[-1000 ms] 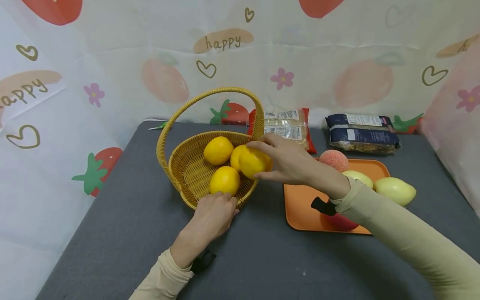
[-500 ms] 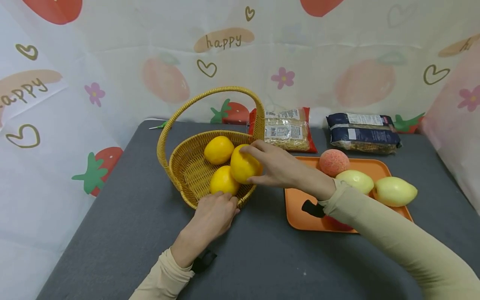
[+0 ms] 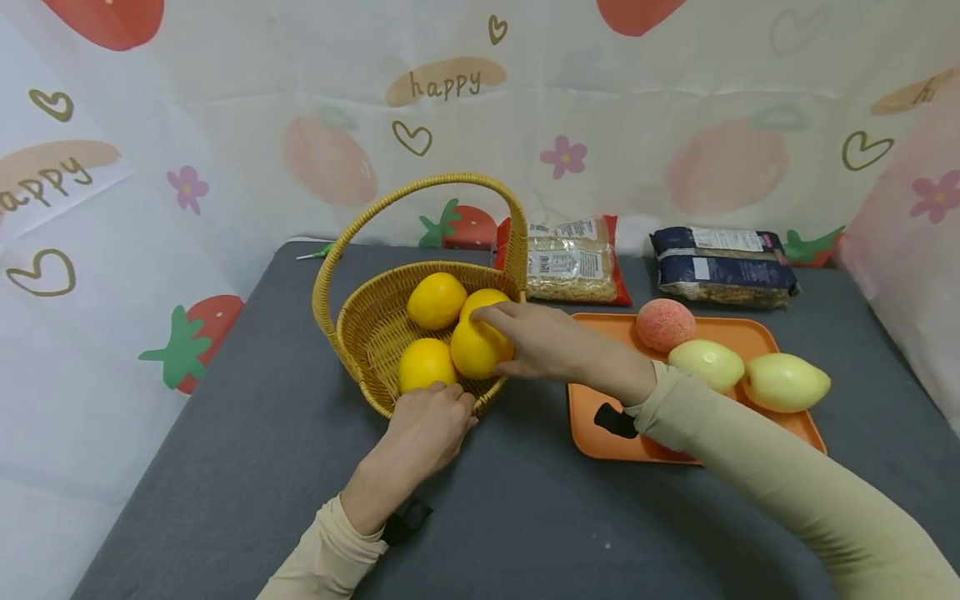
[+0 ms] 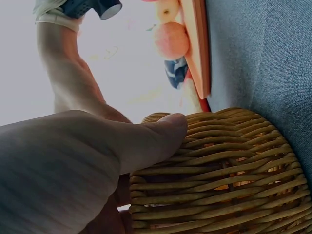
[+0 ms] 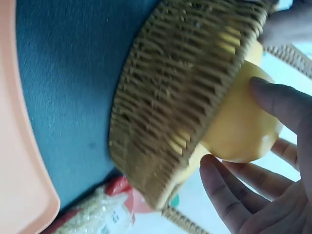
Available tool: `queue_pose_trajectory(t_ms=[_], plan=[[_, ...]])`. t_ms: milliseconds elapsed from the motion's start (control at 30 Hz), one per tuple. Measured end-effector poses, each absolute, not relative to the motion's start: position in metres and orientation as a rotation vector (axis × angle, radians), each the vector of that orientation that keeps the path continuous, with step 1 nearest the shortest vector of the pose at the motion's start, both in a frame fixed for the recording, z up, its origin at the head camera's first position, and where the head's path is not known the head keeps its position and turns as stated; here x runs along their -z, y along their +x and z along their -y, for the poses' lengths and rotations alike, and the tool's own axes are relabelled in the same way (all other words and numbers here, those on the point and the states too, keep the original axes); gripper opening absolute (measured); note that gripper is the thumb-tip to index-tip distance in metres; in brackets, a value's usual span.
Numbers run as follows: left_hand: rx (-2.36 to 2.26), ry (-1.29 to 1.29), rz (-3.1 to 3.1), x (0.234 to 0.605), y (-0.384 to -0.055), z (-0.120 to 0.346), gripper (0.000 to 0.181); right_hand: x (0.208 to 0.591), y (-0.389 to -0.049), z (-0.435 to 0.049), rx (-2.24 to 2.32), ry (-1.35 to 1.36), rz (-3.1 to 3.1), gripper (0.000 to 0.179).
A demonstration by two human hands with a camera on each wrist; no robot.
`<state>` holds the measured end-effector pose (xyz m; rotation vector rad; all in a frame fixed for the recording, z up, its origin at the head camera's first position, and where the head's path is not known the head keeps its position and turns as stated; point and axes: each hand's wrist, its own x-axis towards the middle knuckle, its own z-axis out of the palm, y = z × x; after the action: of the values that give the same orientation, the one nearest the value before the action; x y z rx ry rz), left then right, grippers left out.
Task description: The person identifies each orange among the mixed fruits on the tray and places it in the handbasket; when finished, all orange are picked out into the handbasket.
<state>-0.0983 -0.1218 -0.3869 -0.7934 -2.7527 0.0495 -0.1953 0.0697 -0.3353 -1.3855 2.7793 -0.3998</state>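
Observation:
A yellow wicker basket [image 3: 369, 354] with a tall arched handle stands on the grey table. My left hand [image 3: 431, 429] grips its near rim, the thumb [image 4: 161, 139] lying over the outer weave in the left wrist view. My right hand [image 3: 551, 340] holds a smooth, round yellow fruit [image 3: 478, 348] at the right side of the basket. In the right wrist view the thumb and fingers lie around this fruit [image 5: 243, 119], which sits partly below the rim. Other yellow fruits [image 3: 437, 301] lie inside: one at the back, one at the front left [image 3: 425, 364], one partly hidden behind the held fruit.
Right of the basket lies an orange tray [image 3: 592, 417] with a pink fruit [image 3: 666, 325], pale yellow-green fruits [image 3: 786, 383] and a red one mostly hidden by my right sleeve. Behind are a red-edged clear packet [image 3: 573, 262] and a dark blue packet [image 3: 723, 271]. A patterned cloth hangs at the back.
My right hand has moved left and down, bringing its yellow fruit lower into the basket. The front yellow fruit has shifted left. My left hand has stayed on the rim.

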Motion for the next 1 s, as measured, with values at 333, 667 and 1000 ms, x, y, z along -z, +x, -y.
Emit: queue_pose_trajectory(t_ms=[333,667,1000], plan=[[-0.08,-0.8,2.721,0.388,-0.099,0.122,0.025,0.35,-0.192,-0.059,0.244,-1.49,-2.778,0.05],[-0.074,-0.787,2.742,0.387,-0.099,0.123,0.024,0.35,-0.194,-0.055,0.223,-1.445,-2.742,0.05],[-0.06,-0.789,2.765,0.387,-0.099,0.122,0.022,0.352,-0.194,-0.058,0.257,-1.471,-2.738,0.051]])
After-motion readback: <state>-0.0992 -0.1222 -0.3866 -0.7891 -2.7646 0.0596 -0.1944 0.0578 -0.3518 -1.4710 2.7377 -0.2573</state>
